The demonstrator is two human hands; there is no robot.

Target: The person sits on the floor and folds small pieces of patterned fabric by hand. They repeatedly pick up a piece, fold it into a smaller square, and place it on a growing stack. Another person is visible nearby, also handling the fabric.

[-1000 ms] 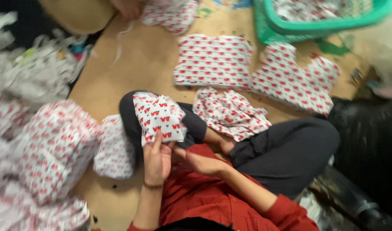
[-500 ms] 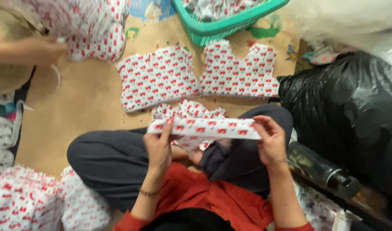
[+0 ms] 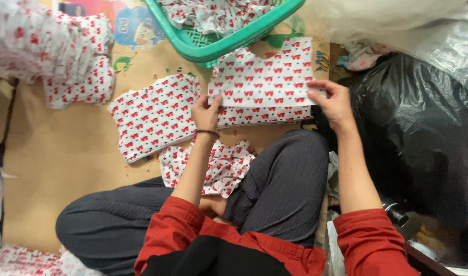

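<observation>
Floor, two hands, one fabric piece

– What are the hands gripping?
– The left hand and right hand pinch opposite edges of a white fabric piece with red print.
– And around it?
– Another printed piece lies just left; a green basket sits beyond.
</observation>
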